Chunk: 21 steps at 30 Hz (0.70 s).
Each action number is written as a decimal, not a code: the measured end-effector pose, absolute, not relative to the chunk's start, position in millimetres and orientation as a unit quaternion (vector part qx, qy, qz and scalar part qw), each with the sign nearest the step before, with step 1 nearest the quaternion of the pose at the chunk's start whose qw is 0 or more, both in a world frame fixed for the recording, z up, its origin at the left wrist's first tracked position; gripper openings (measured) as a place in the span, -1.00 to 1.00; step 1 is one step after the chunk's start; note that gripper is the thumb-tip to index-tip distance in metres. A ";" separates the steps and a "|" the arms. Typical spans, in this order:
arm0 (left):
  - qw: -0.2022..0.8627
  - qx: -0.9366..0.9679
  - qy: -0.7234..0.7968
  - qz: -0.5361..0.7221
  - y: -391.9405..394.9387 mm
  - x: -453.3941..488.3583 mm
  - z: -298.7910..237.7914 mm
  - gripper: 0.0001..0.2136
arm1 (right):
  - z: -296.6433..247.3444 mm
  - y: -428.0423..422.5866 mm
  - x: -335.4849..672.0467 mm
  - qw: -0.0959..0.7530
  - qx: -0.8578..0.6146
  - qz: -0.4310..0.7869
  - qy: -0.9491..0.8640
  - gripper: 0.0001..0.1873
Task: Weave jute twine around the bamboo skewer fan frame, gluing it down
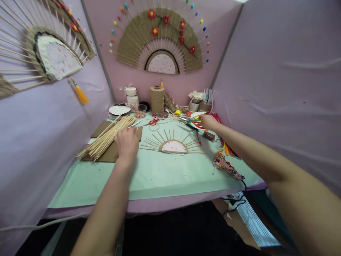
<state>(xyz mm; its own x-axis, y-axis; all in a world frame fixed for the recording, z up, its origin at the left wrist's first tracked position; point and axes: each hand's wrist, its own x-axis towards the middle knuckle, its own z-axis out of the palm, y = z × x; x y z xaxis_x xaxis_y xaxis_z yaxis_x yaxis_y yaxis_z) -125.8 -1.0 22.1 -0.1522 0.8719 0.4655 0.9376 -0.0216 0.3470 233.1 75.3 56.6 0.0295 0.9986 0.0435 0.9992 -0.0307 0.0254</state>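
Note:
My left hand (pixel 127 143) rests knuckles-up on the edge of a brown cardboard sheet (pixel 108 154), its fingers curled at the right end of a bundle of thin wooden sticks (pixel 106 138). My right hand (pixel 208 121) reaches to the back right among tools, its fingers closed around something near the red-handled pliers (pixel 196 125); what it holds is hidden. Between the hands lies a half-made fan (pixel 173 144): a pink dotted semicircle with sticks radiating from it.
A pale green mat (pixel 160 177) covers the table. Along the back stand a twine spool (pixel 157 99), a white jar (pixel 132 96), a small bowl (pixel 140 111), a white plate (pixel 119 110) and a cup of sticks (pixel 206 101). Floral fabric (pixel 226 165) lies right. Finished fans hang on the walls.

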 end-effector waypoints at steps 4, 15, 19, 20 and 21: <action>0.054 -0.659 -0.710 -0.244 10.9 -115.0 2.9 -0.73 | 30.7 98.3 227.6 0.007 -0.752 -0.011 -0.660 -0.50; -0.099 -0.624 -0.659 -0.408 13.2 -120.5 -6.5 -0.74 | 36.7 74.2 190.6 0.055 -0.655 -0.021 -0.753 -0.58; -0.134 -0.613 -0.666 -0.404 7.0 -115.8 -3.5 -0.60 | 31.8 34.2 160.4 0.050 -0.500 0.081 -0.861 -0.28; -0.151 -0.616 -0.660 -0.402 5.3 -113.9 -3.1 -0.55 | 28.5 25.2 153.2 0.053 -0.466 0.102 -0.877 -0.18; -0.168 -0.621 -0.652 -0.401 3.7 -111.8 -2.8 -0.53 | 24.8 17.9 146.8 0.058 -0.449 0.115 -0.884 -0.12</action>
